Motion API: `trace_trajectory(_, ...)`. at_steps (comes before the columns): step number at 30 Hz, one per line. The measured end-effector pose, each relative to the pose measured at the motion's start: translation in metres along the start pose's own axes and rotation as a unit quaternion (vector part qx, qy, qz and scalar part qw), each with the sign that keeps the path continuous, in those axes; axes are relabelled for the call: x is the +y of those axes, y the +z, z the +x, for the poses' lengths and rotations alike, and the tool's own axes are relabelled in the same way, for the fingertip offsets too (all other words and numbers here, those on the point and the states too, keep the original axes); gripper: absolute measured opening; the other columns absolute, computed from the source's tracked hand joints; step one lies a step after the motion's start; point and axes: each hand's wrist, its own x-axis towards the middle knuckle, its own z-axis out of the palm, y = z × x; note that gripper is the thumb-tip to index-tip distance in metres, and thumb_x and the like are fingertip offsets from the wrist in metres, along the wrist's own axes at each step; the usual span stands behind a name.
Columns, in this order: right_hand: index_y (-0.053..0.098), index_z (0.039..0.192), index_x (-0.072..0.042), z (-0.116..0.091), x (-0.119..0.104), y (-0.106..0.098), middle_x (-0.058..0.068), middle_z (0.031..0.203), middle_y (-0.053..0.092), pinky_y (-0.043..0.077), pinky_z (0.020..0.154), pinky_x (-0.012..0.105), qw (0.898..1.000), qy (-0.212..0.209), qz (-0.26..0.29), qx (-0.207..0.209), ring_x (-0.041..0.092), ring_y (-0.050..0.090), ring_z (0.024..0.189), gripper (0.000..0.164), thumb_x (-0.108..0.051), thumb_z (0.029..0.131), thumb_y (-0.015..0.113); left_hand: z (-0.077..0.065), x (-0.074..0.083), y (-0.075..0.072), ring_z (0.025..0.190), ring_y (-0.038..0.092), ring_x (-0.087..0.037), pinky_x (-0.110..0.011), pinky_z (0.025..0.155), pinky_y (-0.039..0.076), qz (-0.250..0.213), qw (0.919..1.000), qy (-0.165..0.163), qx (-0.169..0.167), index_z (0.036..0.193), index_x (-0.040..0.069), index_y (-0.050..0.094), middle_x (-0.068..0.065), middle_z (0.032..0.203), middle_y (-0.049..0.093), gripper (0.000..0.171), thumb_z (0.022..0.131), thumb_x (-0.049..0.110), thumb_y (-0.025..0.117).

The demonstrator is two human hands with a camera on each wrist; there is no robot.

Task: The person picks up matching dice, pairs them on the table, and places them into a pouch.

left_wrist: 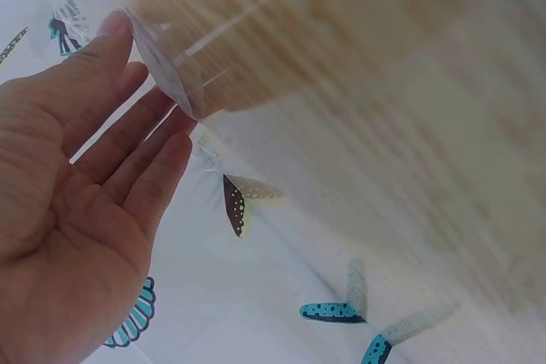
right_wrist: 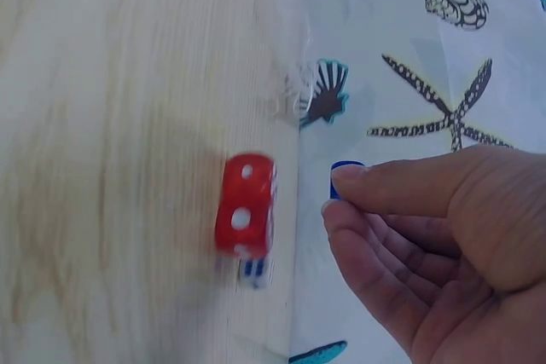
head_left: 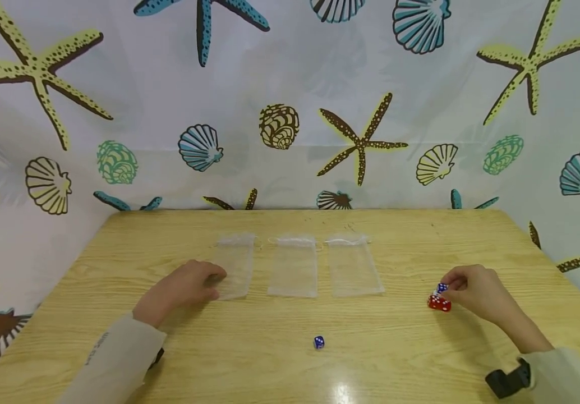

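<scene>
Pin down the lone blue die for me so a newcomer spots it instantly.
On the wooden table, three sheer bags lie in a row. Nearer the camera, roughly below the gap between the middle and right ones, sits the lone blue die, white-dotted. It lies by itself, unlike the red dice by the right hand and the pinched blue die there.

The left forearm [head_left: 138, 331], in a long beige fabric sleeve [head_left: 113, 359], reaches forward and inward from the lower left. The bare left hand [head_left: 191, 282] is relaxed, its thumb [left_wrist: 95, 55] standing apart from the slightly bent fingers [left_wrist: 152, 178]. From the lower right, the right forearm [head_left: 564, 373], also beige-sleeved, angles inward; the bare right hand [head_left: 478, 292] forms a pinch, right thumb [right_wrist: 405, 183] above right index finger [right_wrist: 358, 249].
</scene>
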Motion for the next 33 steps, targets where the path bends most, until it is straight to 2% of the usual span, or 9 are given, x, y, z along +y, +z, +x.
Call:
trace_trajectory(7, 0.068, 0.091, 0.000, 0.004, -0.031, 0.013, 0.003, 0.077, 0.064, 0.048, 0.054, 0.022, 0.999, -0.015, 0.036, -0.016, 0.012, 0.058, 0.066, 0.014, -0.008, 0.081, 0.071, 0.000, -0.002, -0.001, 0.119, 0.054, -0.039, -0.051, 0.097, 0.045, 0.003, 0.9999, 0.008, 0.010, 0.124, -0.002, 0.060, -0.020, 0.125, 0.060, 0.039, 0.088, 0.011, 0.067)
trace_trajectory(12, 0.069, 0.090, -0.002, 0.006, -0.049, 0.026, 0.001, 0.077, 0.064, 0.048, 0.056, 0.022, 0.997, -0.035, 0.058, -0.043, 0.010, 0.057, 0.067, 0.011, -0.007, 0.080, 0.073, 0.000, -0.001, -0.002, 0.118, 0.055, -0.039, -0.051, 0.097, 0.045, 0.003, 0.9999, 0.012, 0.012, 0.123, -0.003, 0.061, -0.020, 0.124, 0.061, 0.038, 0.087, 0.010, 0.067)
trace_trajectory(15, 0.069, 0.088, -0.004, 0.006, -0.060, 0.037, 0.000, 0.076, 0.064, 0.048, 0.057, 0.022, 0.994, -0.051, 0.073, -0.060, 0.009, 0.057, 0.067, 0.011, -0.007, 0.079, 0.075, -0.001, -0.001, -0.001, 0.118, 0.055, -0.039, -0.051, 0.097, 0.045, -0.001, 0.9999, 0.007, 0.011, 0.122, -0.003, 0.061, -0.020, 0.124, 0.061, 0.038, 0.087, 0.010, 0.068)
trace_trajectory(24, 0.069, 0.083, -0.006, 0.006, -0.088, 0.060, -0.002, 0.072, 0.063, 0.047, 0.056, 0.019, 0.986, -0.104, 0.104, -0.076, 0.003, 0.053, 0.063, 0.010, -0.004, 0.076, 0.076, 0.000, -0.003, 0.002, 0.118, 0.055, -0.038, -0.050, 0.095, 0.047, 0.002, 0.9999, 0.002, 0.010, 0.123, -0.001, 0.061, -0.019, 0.124, 0.061, 0.039, 0.087, 0.011, 0.069)
trace_trajectory(33, 0.068, 0.082, -0.005, 0.003, -0.115, 0.078, -0.003, 0.071, 0.062, 0.047, 0.056, 0.018, 0.977, -0.122, 0.136, -0.113, 0.002, 0.054, 0.063, 0.011, -0.003, 0.075, 0.076, 0.001, -0.004, 0.003, 0.117, 0.056, -0.038, -0.049, 0.095, 0.047, -0.002, 0.9999, 0.002, 0.010, 0.124, -0.002, 0.060, -0.020, 0.125, 0.061, 0.040, 0.087, 0.011, 0.069)
